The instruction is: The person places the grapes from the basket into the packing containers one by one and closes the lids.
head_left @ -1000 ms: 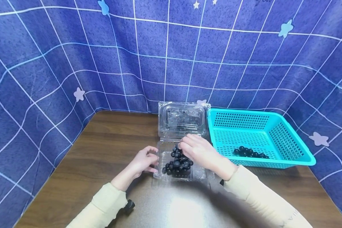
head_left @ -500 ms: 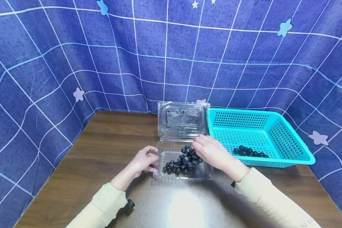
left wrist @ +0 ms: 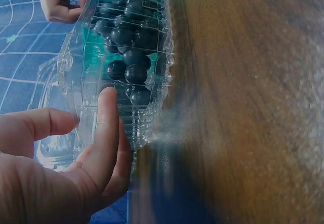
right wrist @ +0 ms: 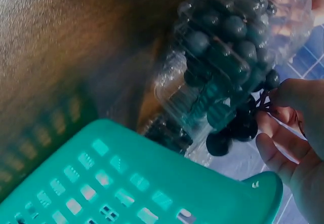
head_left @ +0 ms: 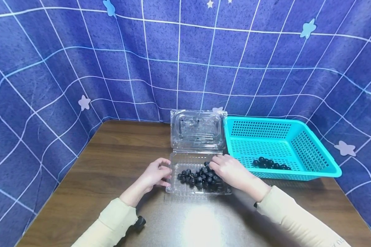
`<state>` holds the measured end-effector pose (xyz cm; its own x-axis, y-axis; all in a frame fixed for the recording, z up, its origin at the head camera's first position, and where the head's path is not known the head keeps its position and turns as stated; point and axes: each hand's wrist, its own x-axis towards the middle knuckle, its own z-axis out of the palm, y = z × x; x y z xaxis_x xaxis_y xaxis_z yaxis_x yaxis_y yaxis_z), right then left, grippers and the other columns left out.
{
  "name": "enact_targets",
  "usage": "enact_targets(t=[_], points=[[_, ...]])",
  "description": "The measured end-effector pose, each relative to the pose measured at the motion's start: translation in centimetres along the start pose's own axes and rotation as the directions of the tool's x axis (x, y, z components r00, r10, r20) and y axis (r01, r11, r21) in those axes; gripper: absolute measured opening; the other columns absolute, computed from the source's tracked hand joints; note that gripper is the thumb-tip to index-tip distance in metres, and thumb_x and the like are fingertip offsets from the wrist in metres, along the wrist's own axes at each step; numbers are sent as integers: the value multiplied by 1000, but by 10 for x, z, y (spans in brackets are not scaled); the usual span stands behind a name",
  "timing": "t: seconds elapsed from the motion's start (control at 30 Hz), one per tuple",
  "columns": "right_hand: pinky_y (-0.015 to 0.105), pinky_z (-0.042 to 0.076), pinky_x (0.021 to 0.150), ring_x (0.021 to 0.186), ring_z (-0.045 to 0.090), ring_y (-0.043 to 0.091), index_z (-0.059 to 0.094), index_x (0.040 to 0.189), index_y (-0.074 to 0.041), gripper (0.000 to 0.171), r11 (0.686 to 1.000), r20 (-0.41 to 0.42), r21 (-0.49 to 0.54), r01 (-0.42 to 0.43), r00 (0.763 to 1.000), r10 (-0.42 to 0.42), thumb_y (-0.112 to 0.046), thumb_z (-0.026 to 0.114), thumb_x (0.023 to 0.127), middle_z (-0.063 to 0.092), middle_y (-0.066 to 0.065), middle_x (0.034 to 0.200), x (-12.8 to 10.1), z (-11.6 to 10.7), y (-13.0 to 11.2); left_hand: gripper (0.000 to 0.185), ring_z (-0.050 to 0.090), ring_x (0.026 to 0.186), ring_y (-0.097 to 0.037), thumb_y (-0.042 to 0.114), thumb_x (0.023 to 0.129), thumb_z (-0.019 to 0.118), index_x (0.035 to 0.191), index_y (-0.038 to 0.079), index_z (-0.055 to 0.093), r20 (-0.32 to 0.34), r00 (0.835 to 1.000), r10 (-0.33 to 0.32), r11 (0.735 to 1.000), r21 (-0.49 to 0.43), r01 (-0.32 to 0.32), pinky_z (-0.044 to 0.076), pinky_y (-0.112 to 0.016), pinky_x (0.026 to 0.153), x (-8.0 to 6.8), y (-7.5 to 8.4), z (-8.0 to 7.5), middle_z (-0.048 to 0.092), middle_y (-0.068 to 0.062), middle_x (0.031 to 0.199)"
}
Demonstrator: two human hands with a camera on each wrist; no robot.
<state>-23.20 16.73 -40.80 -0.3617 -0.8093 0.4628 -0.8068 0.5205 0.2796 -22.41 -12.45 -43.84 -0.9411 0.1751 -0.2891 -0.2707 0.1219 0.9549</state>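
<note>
A clear plastic clamshell box (head_left: 180, 160) lies with its lid (head_left: 198, 132) standing up at the back. Inside its base is a bunch of dark grapes (head_left: 201, 176), stretched from left to right. My right hand (head_left: 233, 173) is over the box's right side and pinches the bunch's stem (right wrist: 264, 102) between thumb and fingers. At the left end, my left hand (head_left: 156, 173) has fairly straight fingers against the clear wall, and its thumb tip is right at the rim in the left wrist view. Through that wall, the grapes (left wrist: 129, 36) show.
Close to the box's right side stands a turquoise slotted basket (head_left: 262, 144) holding a smaller bunch of dark grapes (head_left: 270, 164). Both rest on a brown wooden table (head_left: 126, 144). A blue gridded curtain (head_left: 136, 68) hangs behind and on both sides.
The right hand has moved right, then lower, with the bunch; the grapes, lifted into a heap earlier, now lie flatter and farther right. The left hand has stayed put.
</note>
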Motion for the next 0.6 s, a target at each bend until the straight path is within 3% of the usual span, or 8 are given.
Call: enact_targets(t=[0.27,0.47,0.6], points=[[26,46,59,71,52,16,61,90,-10,18,999,59,-20,-26,998,27,1,64,77,57,0,82,1,-2,-5,43,60,80,-25,-2,83,55,125,-3,45,-4,1000,5,1000,-2,-5,59,-39,62,1,0,-1,57,-22,100],[28,50,63,80,55,17,61,99,-13,25,999,109,-16,-35,993,37,-18,72,77,59,0,90,1,-14,-6,44,60,81,-26,-2,83,55,125,-3,45,1,1000,2,1000,2,-2,59,-38,62,1,-1,-1,57,-23,102],[30,52,65,84,56,18,61,101,-13,33,999,93,-12,-42,995,43,-26,76,74,59,0,94,2,-24,-3,43,60,82,-26,-1,83,55,125,-2,45,8,1000,1,1000,8,-1,59,-38,62,0,-1,-1,57,-23,103]])
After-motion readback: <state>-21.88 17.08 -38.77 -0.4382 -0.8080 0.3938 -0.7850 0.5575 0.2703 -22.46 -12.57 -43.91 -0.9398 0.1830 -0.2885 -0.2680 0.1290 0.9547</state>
